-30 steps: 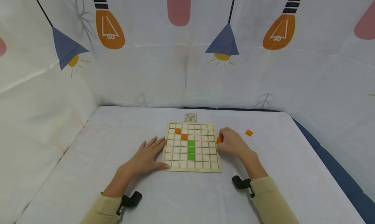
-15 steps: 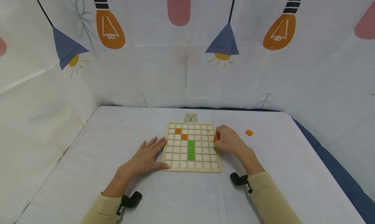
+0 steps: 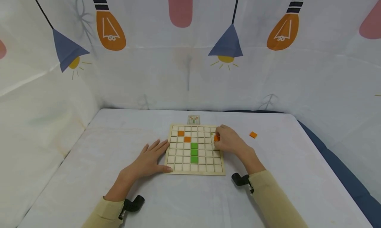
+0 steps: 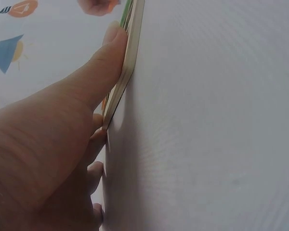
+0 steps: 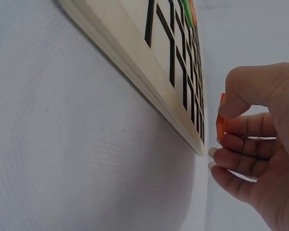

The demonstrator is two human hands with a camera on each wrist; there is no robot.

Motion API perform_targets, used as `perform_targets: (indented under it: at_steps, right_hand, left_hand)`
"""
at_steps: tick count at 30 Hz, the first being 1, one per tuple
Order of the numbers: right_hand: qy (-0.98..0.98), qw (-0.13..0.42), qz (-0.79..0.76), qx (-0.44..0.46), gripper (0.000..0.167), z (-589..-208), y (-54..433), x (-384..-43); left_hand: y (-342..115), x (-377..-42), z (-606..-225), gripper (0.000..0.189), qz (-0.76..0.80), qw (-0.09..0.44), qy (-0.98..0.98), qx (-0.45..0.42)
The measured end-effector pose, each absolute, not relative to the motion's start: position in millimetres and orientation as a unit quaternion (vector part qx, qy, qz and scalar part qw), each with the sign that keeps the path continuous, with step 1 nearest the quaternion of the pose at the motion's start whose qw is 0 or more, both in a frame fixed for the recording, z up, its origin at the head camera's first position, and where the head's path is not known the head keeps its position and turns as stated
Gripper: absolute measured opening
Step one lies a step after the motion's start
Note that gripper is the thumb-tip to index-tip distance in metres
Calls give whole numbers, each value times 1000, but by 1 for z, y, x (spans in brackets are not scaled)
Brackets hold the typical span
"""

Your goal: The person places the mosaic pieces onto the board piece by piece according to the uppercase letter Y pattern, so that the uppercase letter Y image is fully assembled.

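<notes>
In the head view a square wooden grid board (image 3: pixel 194 173) lies on the white table. My left hand (image 3: pixel 148 160) rests at its left edge, fingers spread, the thumb on the near left corner. Between thumb and fingertips my right hand (image 3: pixel 230 140) pinches an orange square tile (image 3: pixel 216 138) over the board's right edge. The right wrist view shows that orange tile (image 5: pixel 221 127) held on edge. On the board, two orange tiles (image 3: pixel 181 133) run diagonally toward a column of three green tiles (image 3: pixel 194 152).
A loose orange tile (image 3: pixel 253 135) lies on the table (image 3: pixel 190 201) to the right of the board. Just behind the board is a small card (image 3: pixel 193 119) printed with a coloured grid pattern. A white printed curtain (image 3: pixel 148 72) hangs behind the table.
The right hand has moved left with its orange tile, from beside the board to over its right edge. The left hand stays in place.
</notes>
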State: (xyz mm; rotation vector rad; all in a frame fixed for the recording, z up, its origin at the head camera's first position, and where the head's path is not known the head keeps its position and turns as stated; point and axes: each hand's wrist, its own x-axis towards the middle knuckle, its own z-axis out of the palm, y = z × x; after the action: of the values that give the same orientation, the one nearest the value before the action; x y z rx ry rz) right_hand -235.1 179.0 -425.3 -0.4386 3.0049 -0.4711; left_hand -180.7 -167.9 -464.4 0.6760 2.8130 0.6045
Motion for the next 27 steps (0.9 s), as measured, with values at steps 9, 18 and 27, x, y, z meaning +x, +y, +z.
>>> perform_targets:
  at_steps: [9,18,27]
  right_hand:
    - [976,42,-147,-157,24,-417,171,-240]
    - [972,45,-149,-176,19,-417,159,-242]
    - [971,59,-139,-183,20,-421,152,-245]
  left_hand:
    - [-168,-181,-459,104,214,96,945,226]
    - [-169,-179,-458,103,217,94,944,230]
    - [-169,-180,-464,103,209,92,946,230]
